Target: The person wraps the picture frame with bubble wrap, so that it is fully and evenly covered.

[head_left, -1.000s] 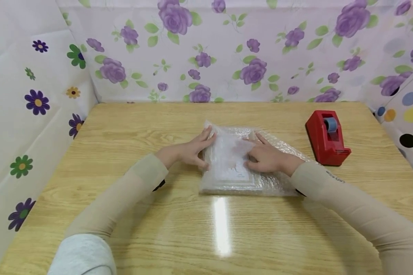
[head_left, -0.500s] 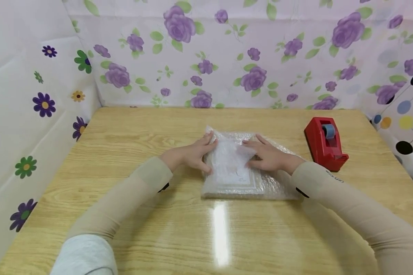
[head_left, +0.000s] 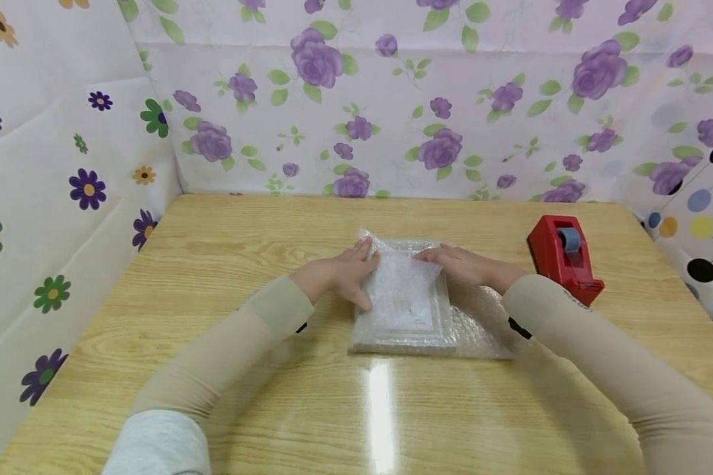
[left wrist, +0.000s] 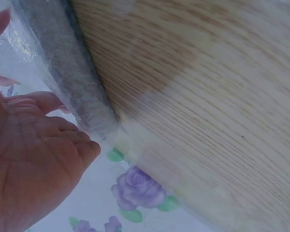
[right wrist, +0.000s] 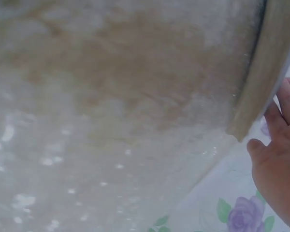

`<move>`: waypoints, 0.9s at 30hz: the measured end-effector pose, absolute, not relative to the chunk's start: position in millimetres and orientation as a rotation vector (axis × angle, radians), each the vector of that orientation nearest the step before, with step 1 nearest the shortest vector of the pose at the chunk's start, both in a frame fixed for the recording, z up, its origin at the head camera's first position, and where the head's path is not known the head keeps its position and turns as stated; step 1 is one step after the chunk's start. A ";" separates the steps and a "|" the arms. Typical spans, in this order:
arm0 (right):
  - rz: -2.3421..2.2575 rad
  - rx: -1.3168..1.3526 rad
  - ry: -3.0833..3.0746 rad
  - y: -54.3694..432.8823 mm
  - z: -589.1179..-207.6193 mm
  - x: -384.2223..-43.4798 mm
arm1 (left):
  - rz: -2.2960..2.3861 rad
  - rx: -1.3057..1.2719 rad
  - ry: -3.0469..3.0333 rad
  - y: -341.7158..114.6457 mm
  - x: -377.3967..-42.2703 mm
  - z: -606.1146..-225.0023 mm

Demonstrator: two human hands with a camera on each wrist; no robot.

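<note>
A flat picture frame (head_left: 443, 316) lies on the table, its left part covered by a folded-over layer of clear bubble wrap (head_left: 401, 290). My left hand (head_left: 349, 274) rests along the left edge of the package, fingers spread over the wrap and thumb lower down. In the left wrist view, the left hand (left wrist: 38, 154) lies beside the wrapped side. My right hand (head_left: 469, 265) reaches in from the right, its fingertips on the flap near the upper right corner. The right wrist view shows the right hand (right wrist: 280, 150) with extended fingers at the frame's wooden edge (right wrist: 263, 67).
More bubble wrap (head_left: 493, 330) extends flat to the right, under my right forearm. A red tape dispenser (head_left: 570, 264) with a blue roll stands at the right of the wooden table (head_left: 261, 237). Flowered cloth (head_left: 392, 119) borders the back and sides.
My right hand's fingers have drawn closer together, near the top of the flap. The left hand keeps its place on the left edge. The whole view has shifted, so the table appears lower.
</note>
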State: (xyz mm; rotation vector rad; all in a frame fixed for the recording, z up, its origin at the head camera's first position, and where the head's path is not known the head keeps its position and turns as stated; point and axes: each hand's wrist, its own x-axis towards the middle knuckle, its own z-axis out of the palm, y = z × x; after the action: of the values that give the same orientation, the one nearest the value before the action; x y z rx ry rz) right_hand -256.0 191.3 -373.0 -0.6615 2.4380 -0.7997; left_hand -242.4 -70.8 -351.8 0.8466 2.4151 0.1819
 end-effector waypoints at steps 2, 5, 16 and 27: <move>-0.802 -0.639 2.421 189.8 -370.3 -257.1 | 0.147 0.842 2.417 -68.7 -241.6 -351.6; -0.815 -0.653 2.402 187.1 -367.5 -258.9 | 0.110 0.828 2.419 -66.1 -241.0 -351.7; -0.714 -0.853 2.441 182.7 -366.7 -258.1 | 0.100 0.813 2.408 -67.6 -243.2 -351.4; -0.801 -0.973 2.482 186.1 -377.6 -256.0 | 0.133 0.837 2.372 -70.2 -247.2 -346.4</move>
State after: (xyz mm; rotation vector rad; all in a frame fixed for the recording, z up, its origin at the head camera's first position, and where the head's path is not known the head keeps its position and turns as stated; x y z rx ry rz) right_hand -256.0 186.1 -377.6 -0.9726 2.4820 -0.8008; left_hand -247.2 -70.2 -346.4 0.8375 2.3715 0.1327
